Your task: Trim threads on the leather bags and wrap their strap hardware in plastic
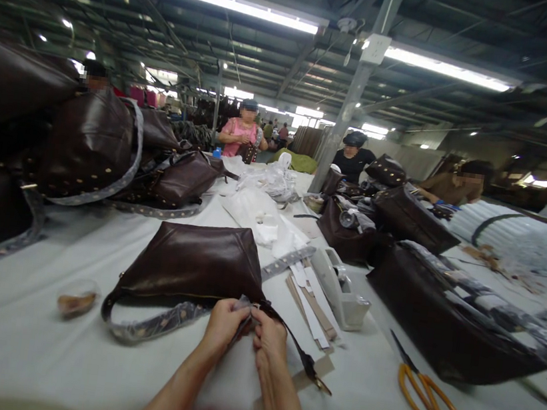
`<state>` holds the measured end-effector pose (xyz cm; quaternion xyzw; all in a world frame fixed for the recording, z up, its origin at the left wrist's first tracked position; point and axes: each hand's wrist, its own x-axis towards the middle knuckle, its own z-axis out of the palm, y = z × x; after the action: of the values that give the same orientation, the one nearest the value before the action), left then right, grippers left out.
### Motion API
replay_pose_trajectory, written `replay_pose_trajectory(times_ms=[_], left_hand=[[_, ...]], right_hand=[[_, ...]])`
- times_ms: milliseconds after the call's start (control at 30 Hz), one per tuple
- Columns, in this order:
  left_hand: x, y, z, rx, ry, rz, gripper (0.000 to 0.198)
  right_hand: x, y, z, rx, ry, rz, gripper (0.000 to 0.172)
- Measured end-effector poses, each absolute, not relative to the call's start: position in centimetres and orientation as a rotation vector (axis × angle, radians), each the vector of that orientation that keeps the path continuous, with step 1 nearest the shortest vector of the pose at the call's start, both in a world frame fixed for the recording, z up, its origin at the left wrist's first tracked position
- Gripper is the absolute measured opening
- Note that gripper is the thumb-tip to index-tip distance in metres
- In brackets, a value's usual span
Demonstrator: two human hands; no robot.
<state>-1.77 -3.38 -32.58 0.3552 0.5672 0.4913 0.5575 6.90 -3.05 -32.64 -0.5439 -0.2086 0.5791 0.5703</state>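
Note:
A dark brown leather handbag (200, 259) lies on the white-covered table just beyond my hands. Its studded strap (170, 319), wrapped in clear plastic, loops from the bag's left side toward me. My left hand (223, 327) is closed in a pinch on the plastic-wrapped strap near the bag's right end. Close against it, my right hand (270, 338) pinches at the same spot, thumb and fingertips together; the exact part between its fingers is small and partly hidden. A dark narrow strap end with a metal clasp (316, 375) lies to the right of my right hand.
Orange-handled scissors (430, 394) lie at right, near a plastic-covered brown bag (450, 316). A tape dispenser (340, 291) and card strips (311, 304) are beyond my right hand. A small clear dish (77, 300) sits left. Brown bags (84, 146) pile up at left; several people work behind.

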Motion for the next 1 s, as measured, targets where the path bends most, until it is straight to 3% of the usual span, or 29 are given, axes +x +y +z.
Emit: replay_pose_trajectory(times_ms=[200, 400, 600, 1000], left_hand=[[-2.7, -4.2, -33.1, 1.049, 1.452, 1.201, 0.018], [-3.9, -7.1, -32.8, 0.928, 1.355, 1.116, 0.022], [-4.8, -9.7, -33.1, 0.924, 1.373, 1.100, 0.022], [-5.0, -9.6, -31.9, 0.840, 1.269, 1.001, 0.025]], right_hand=[[8.5, -5.5, -32.6, -1.310, -0.734, 1.379, 0.026], [10.3, -9.2, -32.8, -1.357, -1.510, 0.811, 0.030], [8.9, -11.2, -34.3, -1.230, -1.787, 0.393, 0.038], [7.9, -11.6, -33.2, -1.403, -1.810, 0.442, 0.037]])
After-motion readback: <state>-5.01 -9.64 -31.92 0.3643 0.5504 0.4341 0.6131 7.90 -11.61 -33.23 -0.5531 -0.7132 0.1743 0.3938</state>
